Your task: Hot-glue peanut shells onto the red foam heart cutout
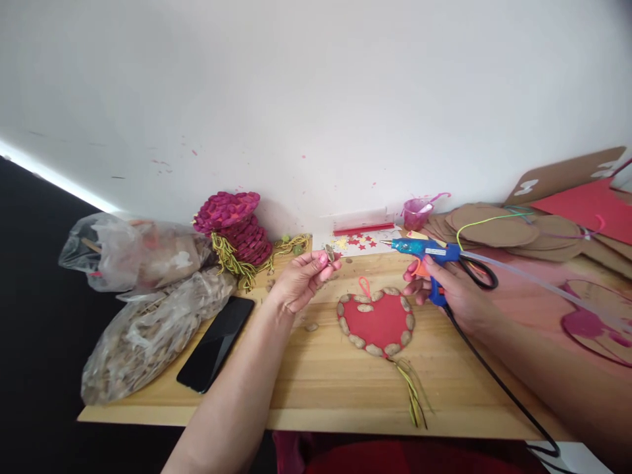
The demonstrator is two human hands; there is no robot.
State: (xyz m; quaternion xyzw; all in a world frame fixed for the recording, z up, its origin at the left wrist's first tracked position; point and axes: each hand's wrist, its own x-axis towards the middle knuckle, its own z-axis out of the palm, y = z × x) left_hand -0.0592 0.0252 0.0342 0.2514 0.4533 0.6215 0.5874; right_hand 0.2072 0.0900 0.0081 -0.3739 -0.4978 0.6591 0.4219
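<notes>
My left hand (309,280) pinches a small brownish nut shell (330,254) between thumb and fingertips, above the table. Across from it, my right hand (444,283) grips a blue hot glue gun (424,248), its metal tip pointing left and a long clear glue stick trailing from its back. Between and below the hands lies a red heart (375,324) edged with tan shells, one more set inside near the top. An orange loop (364,287) is at its top and a yellow-green tassel (412,395) hangs from its point.
On the left are a black phone (216,343), a plastic bag of shells (158,342) and a stack of magenta pieces (234,230). Paper stars (363,243) and a pink cup (417,214) stand behind. Cardboard discs (494,227) pile up at right; the gun's black cord (498,375) crosses the table.
</notes>
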